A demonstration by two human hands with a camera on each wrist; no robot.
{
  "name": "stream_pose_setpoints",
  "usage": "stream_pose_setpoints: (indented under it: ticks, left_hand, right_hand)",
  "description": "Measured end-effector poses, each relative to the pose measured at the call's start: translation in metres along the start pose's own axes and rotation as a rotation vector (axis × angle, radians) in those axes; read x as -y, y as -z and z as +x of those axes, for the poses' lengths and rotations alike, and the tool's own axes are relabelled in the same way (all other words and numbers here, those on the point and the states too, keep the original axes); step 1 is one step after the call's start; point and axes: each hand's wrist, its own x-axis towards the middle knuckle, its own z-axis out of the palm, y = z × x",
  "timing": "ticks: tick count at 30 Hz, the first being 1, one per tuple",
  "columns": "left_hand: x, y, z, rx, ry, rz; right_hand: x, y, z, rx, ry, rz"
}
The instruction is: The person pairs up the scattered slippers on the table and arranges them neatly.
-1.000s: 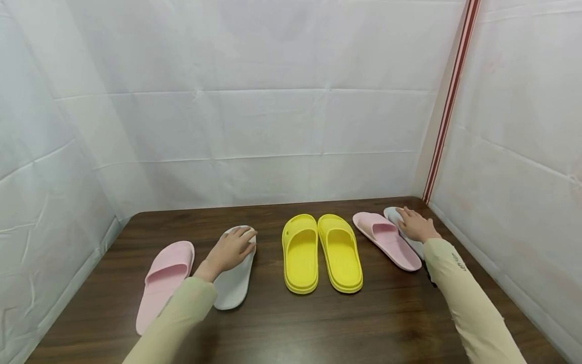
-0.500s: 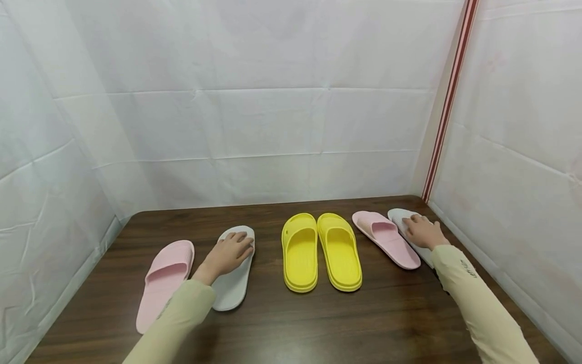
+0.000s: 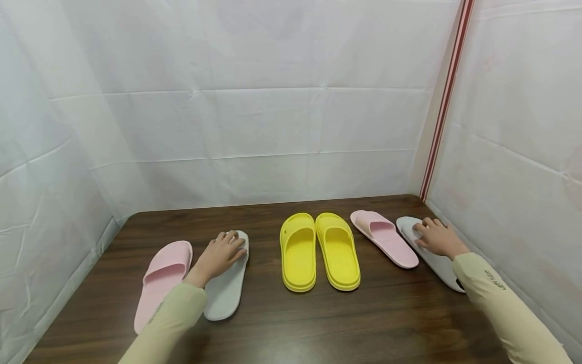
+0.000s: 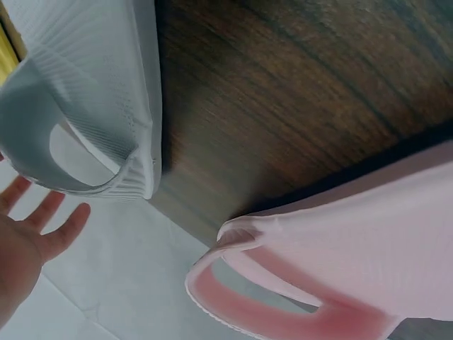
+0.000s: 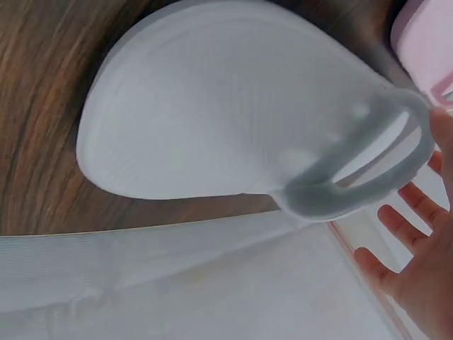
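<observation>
My left hand (image 3: pixel 220 255) rests over the strap of a pale grey slide slipper (image 3: pixel 224 298); in the left wrist view the fingers of that hand (image 4: pixel 25 244) look extended beside the strap of the slipper (image 4: pixel 106 64). A pink slipper (image 3: pixel 156 288) lies to its left. Far right, my right hand (image 3: pixel 440 236) lies on the strap of another grey slipper (image 3: pixel 443 265). Spread fingers of that hand (image 5: pixel 417 237) show beside its strap in the right wrist view, under the slipper's sole bed (image 5: pixel 205 106). The second pink slipper (image 3: pixel 386 240) is just left of it.
A pair of yellow slippers (image 3: pixel 298 258) stands side by side mid-table, between my hands. The dark wooden table (image 3: pixel 291 328) is bounded by white sheeting (image 3: pixel 254 126) at the back and both sides. A red-striped strip (image 3: pixel 447 101) runs up the back right corner.
Under my right hand, the right grey slipper has slid toward me and rightward, away from the pink one. The left grey slipper has moved slightly toward me and left with my left hand.
</observation>
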Motion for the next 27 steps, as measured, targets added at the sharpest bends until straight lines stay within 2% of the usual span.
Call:
stream_pose_setpoints:
  ticks: [4, 7, 11, 15, 22, 27]
  left_hand:
    - [0.003, -0.002, 0.0, 0.055, 0.067, -0.04]
    - [0.004, -0.002, -0.002, 0.1, 0.108, -0.079]
    - [0.007, -0.003, -0.004, 0.149, 0.126, -0.111]
    - [0.008, -0.005, -0.007, 0.164, 0.121, -0.11]
    - [0.003, -0.003, -0.008, 0.166, 0.098, -0.094]
    - [-0.001, 0.0, -0.009, 0.172, 0.071, -0.078]
  right_hand:
    - [-0.005, -0.001, -0.002, 0.058, -0.017, 0.063]
    - [-0.006, -0.002, -0.004, 0.092, -0.034, 0.155]
    - [-0.009, -0.008, -0.004, 0.073, -0.017, 0.254]
    - [-0.013, -0.014, -0.002, 0.059, 0.004, 0.276]
    - [-0.011, -0.005, 0.004, 0.176, -0.027, 0.289]
    - [-0.01, -0.001, 0.005, 0.203, -0.056, 0.279]
